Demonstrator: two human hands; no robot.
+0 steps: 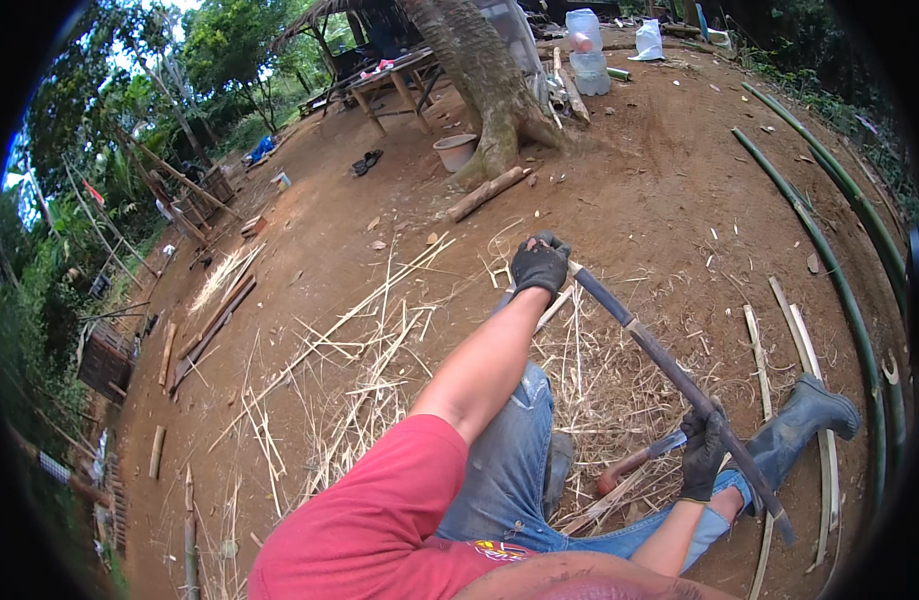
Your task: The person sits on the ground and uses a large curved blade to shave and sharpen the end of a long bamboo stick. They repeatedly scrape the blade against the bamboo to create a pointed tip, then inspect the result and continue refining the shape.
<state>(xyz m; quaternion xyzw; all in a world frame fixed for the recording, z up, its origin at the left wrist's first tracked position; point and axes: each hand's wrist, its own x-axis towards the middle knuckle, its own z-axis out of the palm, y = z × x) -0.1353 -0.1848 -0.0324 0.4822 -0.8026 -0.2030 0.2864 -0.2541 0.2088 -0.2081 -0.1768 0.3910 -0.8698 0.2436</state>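
Observation:
A long dark bamboo pole (670, 372) with pale joints slants from the upper middle down to the lower right, across my bent legs. My gloved left hand (542, 264) is closed at its far, pale-tipped end. Farther down, the dark glove of my right hand (703, 455) wraps round the same pole, near my rubber boot (805, 415). Just left of the right hand lies a knife with a reddish-brown wooden handle (625, 470); its grey blade (668, 444) points toward that hand, which partly hides the tip. Pale shavings (610, 390) cover the ground beneath.
Long green bamboo poles (830, 260) lie along the right, with pale split strips (808, 350) nearer. Thin strips (370, 300) are scattered at left. Ahead stand a tree trunk (475, 75), a pot (456, 152) and a wooden table (400, 75). A short log (490, 194) lies before the tree.

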